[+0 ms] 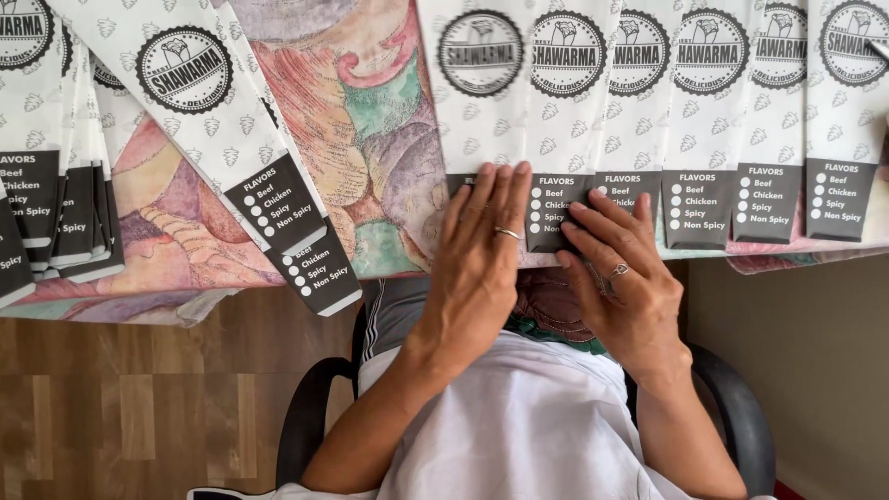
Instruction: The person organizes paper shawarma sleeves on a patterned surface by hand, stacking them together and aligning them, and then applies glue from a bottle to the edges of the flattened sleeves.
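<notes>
Left hand (477, 264): flat, palm down on the near end of a white paper sleeve (482, 111) — the fingers (495, 199) lie straight and pressed close together, a ring on one of them, gripping nothing.

Right hand (625, 278): also palm down, just beside the left hand, its fingers (602, 218) slightly spread and resting on the dark printed end (556, 208) of the next sleeve (567, 111); a ring shows here too.

Sleeves under the hands: at the near edge of the desk, first in a fanned row (741, 130) of overlapping white sleeves that runs off to the right, each with a round black stamp near the far end and a dark panel with white dots near the person.

Left pile (56, 185): more of the same sleeves — stacked at the far left, well apart from both hands.

Loose sleeves (269, 194): two lying slantwise between the pile and the hands, the nearer one poking over the desk's edge.

Desk (370, 120): covered with a cloth in pink, green and tan patterns.

Below: a white garment (519, 417), the black arms of a chair (306, 417), and a wooden floor (139, 398).
</notes>
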